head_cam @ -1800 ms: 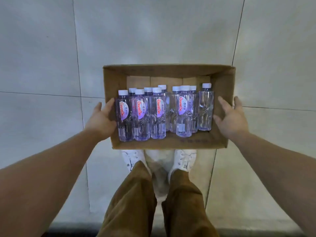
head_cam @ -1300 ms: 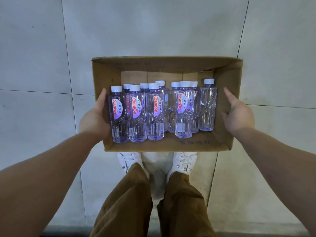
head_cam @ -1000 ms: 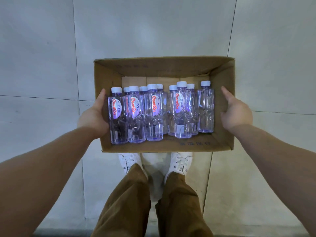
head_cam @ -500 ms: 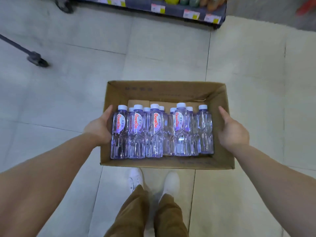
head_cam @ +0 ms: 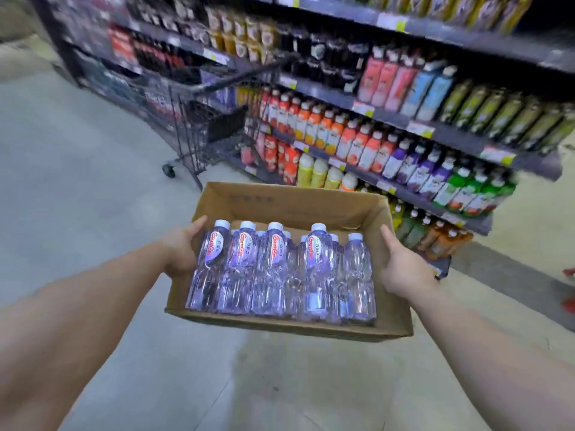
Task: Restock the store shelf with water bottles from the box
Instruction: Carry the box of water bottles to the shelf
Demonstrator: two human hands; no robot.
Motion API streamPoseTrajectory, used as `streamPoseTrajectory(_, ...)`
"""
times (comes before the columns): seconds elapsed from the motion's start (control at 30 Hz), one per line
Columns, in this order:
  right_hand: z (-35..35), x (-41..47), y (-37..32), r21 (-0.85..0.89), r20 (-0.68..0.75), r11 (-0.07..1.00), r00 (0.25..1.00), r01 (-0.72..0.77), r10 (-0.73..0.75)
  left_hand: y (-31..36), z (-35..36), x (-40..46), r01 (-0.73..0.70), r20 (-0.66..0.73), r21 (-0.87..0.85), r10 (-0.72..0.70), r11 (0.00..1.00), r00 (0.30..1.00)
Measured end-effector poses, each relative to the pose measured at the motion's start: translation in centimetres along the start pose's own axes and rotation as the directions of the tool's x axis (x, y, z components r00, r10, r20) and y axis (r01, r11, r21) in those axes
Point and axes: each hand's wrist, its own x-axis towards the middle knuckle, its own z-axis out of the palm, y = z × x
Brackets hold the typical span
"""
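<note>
I see the shelf (head_cam: 389,119) filling the upper right, rows of drink bottles, all motion-blurred; labels and price tags unreadable, top and right ends cut off by the frame. Floor (head_cam: 77,197) grey, smeared at left. A black wire cart (head_cam: 199,119) stands beside the shelf's left part, only one wheel clear, its basket merges with the dark background. A red thing at the right edge, cut off, can't identify.

Box (head_cam: 289,329), open cardboard, held up in the air in front of the shelf, tilted slightly down to the right. Print on its far inner wall too blurred to read. Bottles (head_cam: 280,269) stand upright in the near part of the box, white caps, purple tint; back row mostly hidden behind the front one, so count unclear.

Left hand (head_cam: 180,253) grips the box's left wall, thumb on top along the rim, fingers hidden under or behind the cardboard. Right hand (head_cam: 404,269) grips the right wall likewise, thumb laid on the rim, fingers out of sight outside the wall. I can't tell how the hidden fingers lie.
</note>
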Motion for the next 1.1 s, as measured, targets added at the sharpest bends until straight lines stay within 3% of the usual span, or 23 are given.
streamPoseTrajectory(0.23,-5.4,2.7,-19.9,-0.111,-0.004,0.956,0.962,0.272,-0.274,-10.7,-14.4,-4.0,0.147,-0.108,-0.267,-0.181,0.952,0.978)
streamPoseTrajectory(0.33,-5.4,4.6,-29.2,-0.130,0.034,0.924,0.933,0.359,-0.358,-16.9,-19.8,-2.8,0.218,-0.091,-0.351,-0.265,0.911,0.960)
streamPoseTrajectory(0.67,-4.4,12.6,-56.2,-0.094,-0.026,0.873,0.875,0.479,-0.483,-33.2,-39.1,7.0,0.278,-0.160,-0.257,-0.325,0.925,0.932)
streamPoseTrajectory(1.1,-6.5,31.4,-84.9,-0.133,0.062,0.773,0.784,0.620,-0.618,-44.1,-58.0,26.3,0.371,-0.149,-0.325,-0.435,0.870,0.888)
